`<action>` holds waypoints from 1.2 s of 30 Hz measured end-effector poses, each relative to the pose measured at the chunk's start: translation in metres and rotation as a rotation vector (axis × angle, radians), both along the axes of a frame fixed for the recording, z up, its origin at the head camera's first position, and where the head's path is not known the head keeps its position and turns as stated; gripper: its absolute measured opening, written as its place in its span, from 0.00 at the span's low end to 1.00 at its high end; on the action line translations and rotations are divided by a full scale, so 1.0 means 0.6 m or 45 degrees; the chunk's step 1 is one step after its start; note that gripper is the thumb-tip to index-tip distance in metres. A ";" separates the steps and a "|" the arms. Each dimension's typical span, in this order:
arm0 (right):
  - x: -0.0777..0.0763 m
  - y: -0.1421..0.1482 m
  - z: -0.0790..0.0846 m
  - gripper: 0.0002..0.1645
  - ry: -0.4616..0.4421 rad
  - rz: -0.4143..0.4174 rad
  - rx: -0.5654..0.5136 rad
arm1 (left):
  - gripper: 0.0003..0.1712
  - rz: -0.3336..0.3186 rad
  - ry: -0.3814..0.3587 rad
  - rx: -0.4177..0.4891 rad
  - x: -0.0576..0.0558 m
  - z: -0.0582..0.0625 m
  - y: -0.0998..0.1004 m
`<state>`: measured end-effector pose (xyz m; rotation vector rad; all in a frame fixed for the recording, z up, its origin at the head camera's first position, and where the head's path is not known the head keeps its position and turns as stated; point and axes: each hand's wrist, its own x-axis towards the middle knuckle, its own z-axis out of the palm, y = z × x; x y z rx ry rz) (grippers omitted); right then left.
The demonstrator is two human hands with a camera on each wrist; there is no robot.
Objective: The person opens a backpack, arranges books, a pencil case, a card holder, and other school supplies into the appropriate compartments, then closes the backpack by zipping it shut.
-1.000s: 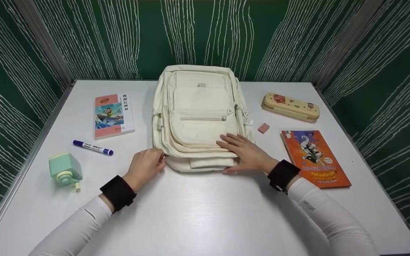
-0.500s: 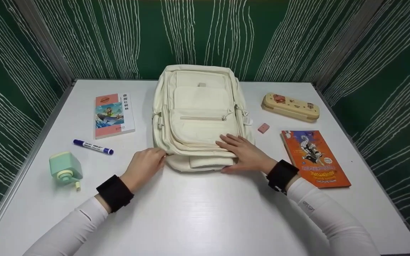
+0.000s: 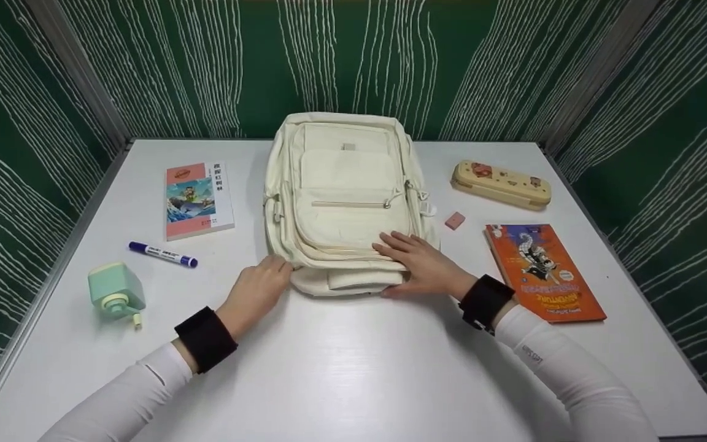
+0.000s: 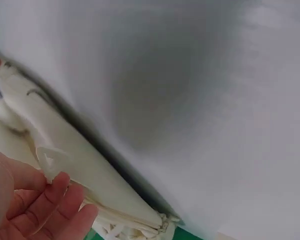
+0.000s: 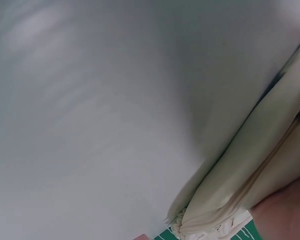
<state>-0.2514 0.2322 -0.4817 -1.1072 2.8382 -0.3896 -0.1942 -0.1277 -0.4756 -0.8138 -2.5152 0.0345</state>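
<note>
Cream backpack (image 3: pixel 347 172) — a zip (image 3: pixel 350 204) crosses its front

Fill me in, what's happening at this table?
A person has both hands on a cream backpack lying on the white table. The left hand pinches a small pale tab at its near left corner; the right hand rests spread on its near right part. Two books, a marker, a yellowish case and other small items lie around it, outside the bag.
</note>
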 end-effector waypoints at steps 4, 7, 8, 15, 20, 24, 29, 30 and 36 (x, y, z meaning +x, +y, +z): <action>-0.004 0.000 -0.002 0.60 0.028 0.020 0.008 | 0.05 -0.006 0.089 -0.074 0.001 -0.001 0.002; -0.004 -0.001 -0.002 0.59 0.053 0.034 -0.002 | 0.05 -0.001 0.053 -0.054 0.000 0.001 0.003; -0.004 -0.001 -0.003 0.59 0.053 0.032 -0.003 | 0.04 -0.001 0.030 -0.052 0.000 -0.001 0.004; -0.001 -0.005 -0.003 0.59 -0.010 0.012 -0.024 | 0.01 0.092 -0.125 0.095 0.004 -0.006 0.017; -0.002 -0.006 -0.007 0.59 0.015 0.008 -0.024 | 0.05 0.101 -0.174 0.143 0.009 -0.004 0.037; -0.001 -0.008 -0.009 0.59 0.026 0.022 -0.033 | 0.07 0.108 -0.198 0.228 0.010 0.001 0.052; -0.001 -0.008 -0.010 0.59 0.042 0.026 -0.039 | 0.10 0.129 -0.250 0.315 0.010 0.006 0.065; -0.002 -0.008 -0.009 0.59 0.048 0.024 -0.038 | 0.10 0.129 -0.262 0.326 0.009 0.006 0.067; 0.000 -0.008 -0.007 0.60 0.041 0.005 -0.023 | 0.11 0.098 -0.293 0.346 0.009 0.013 0.072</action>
